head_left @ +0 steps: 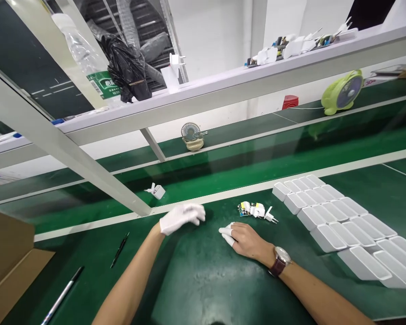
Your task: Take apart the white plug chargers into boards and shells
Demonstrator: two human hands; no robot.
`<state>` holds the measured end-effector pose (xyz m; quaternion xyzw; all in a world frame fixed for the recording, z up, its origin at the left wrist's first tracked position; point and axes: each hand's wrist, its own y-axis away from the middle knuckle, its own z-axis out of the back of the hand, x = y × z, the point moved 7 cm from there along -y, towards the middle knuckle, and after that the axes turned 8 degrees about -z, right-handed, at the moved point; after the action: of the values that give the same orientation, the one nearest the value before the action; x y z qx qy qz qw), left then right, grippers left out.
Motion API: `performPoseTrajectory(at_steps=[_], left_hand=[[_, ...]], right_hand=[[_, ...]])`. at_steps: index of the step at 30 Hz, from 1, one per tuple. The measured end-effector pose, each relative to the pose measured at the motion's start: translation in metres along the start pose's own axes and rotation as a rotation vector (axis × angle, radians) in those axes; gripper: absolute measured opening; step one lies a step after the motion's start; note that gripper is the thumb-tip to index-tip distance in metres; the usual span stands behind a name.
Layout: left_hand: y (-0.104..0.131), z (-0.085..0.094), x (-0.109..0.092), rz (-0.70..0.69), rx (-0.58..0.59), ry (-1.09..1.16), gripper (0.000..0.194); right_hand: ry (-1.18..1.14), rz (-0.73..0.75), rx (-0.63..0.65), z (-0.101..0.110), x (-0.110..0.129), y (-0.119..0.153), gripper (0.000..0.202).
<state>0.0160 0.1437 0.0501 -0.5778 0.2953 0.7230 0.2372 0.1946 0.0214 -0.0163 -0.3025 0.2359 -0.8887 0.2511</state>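
My left hand (182,218), in a white glove, hovers just over the green worktop with its fingers stretched out, loosely bent and empty. To its right, my right hand (248,240) lies on the worktop. White covers are on some of its fingertips, and its fingers are drawn together with nothing visible in them. Just beyond the right hand lie a small circuit board (244,209) with white and yellow parts and a white two-pin plug piece (270,215). Past the left hand, a white charger (158,192) rests on the green conveyor belt.
Rows of white open cases (328,216) fill the right side. A black pen (120,250), a silver marker (62,295) and a cardboard box (11,257) are at left. A slanted metal post (98,176) meets the table edge; a shelf (209,99) with charger parts crosses above.
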Motion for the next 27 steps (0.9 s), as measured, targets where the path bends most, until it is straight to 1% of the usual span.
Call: performPoseTrajectory(at_steps=[1, 2, 3, 4, 5, 6, 7, 8, 9, 10, 11, 12, 13, 14, 15, 16, 18, 19, 21, 22, 24, 26, 27], left_hand=[[0.02, -0.021, 0.01, 0.095, 0.24, 0.029, 0.048], [0.045, -0.037, 0.023, 0.213, 0.436, 0.084, 0.051], [0.069, -0.046, 0.036, 0.337, 0.569, 0.151, 0.058], [0.093, -0.05, 0.05, 0.477, 0.689, 0.202, 0.066], [0.108, -0.045, 0.062, 0.562, 0.713, 0.203, 0.072], [0.111, -0.031, 0.074, 0.579, 0.6, 0.146, 0.072], [0.107, -0.012, 0.081, 0.553, 0.428, 0.062, 0.071], [0.099, 0.012, 0.083, 0.483, 0.212, -0.047, 0.069], [0.09, 0.037, 0.078, 0.387, -0.025, -0.182, 0.066], [0.083, 0.058, 0.067, 0.285, -0.239, -0.33, 0.063], [0.077, 0.07, 0.054, 0.197, -0.395, -0.465, 0.061], [0.069, 0.073, 0.043, 0.13, -0.483, -0.574, 0.058], [0.059, 0.069, 0.033, 0.076, -0.519, -0.657, 0.055], [0.048, 0.056, 0.027, 0.03, -0.494, -0.703, 0.052], [0.034, 0.037, 0.024, -0.013, -0.413, -0.708, 0.05], [0.02, 0.014, 0.022, -0.063, -0.316, -0.699, 0.049], [-0.007, -0.033, 0.019, -0.187, -0.161, -0.717, 0.053], [-0.02, -0.055, 0.019, -0.227, -0.109, -0.734, 0.058], [-0.047, -0.087, 0.021, -0.268, -0.067, -0.761, 0.068], [-0.06, -0.099, 0.021, -0.277, -0.063, -0.768, 0.072], [-0.086, -0.117, 0.021, -0.299, -0.064, -0.767, 0.077], [-0.106, -0.128, 0.021, -0.324, -0.055, -0.76, 0.076], [-0.114, -0.132, 0.021, -0.335, -0.052, -0.756, 0.074]], right_hand=[[0.008, 0.007, 0.018, -0.001, 0.001, 0.0, 0.024], [0.022, 0.019, 0.039, -0.003, 0.003, 0.001, 0.025], [0.042, 0.034, 0.062, -0.005, 0.005, 0.001, 0.025], [0.066, 0.047, 0.084, -0.006, 0.006, 0.001, 0.024], [0.089, 0.055, 0.1, -0.008, 0.008, 0.001, 0.023], [0.108, 0.056, 0.111, -0.008, 0.009, 0.001, 0.022], [0.122, 0.051, 0.118, -0.008, 0.01, 0.0, 0.021], [0.13, 0.043, 0.118, -0.007, 0.01, -0.002, 0.021], [0.133, 0.034, 0.109, -0.004, 0.009, -0.005, 0.022], [0.133, 0.023, 0.088, 0.001, 0.008, -0.008, 0.023], [0.13, 0.006, 0.058, 0.008, 0.005, -0.012, 0.025], [0.124, -0.033, 0.012, 0.017, 0.0, -0.016, 0.027], [0.117, -0.095, -0.044, 0.029, -0.008, -0.02, 0.028], [0.113, -0.173, -0.104, 0.042, -0.018, -0.024, 0.03], [0.115, -0.257, -0.159, 0.055, -0.029, -0.025, 0.031], [0.122, -0.334, -0.204, 0.068, -0.04, -0.025, 0.033], [0.145, -0.435, -0.255, 0.09, -0.056, -0.021, 0.039], [0.154, -0.458, -0.258, 0.099, -0.061, -0.018, 0.042], [0.159, -0.484, -0.248, 0.113, -0.063, -0.006, 0.047], [0.161, -0.488, -0.226, 0.118, -0.062, 0.001, 0.049], [0.188, -0.492, -0.165, 0.126, -0.055, 0.019, 0.051], [0.257, -0.509, -0.136, 0.138, -0.046, 0.041, 0.05], [0.304, -0.525, -0.148, 0.148, -0.043, 0.055, 0.047]])
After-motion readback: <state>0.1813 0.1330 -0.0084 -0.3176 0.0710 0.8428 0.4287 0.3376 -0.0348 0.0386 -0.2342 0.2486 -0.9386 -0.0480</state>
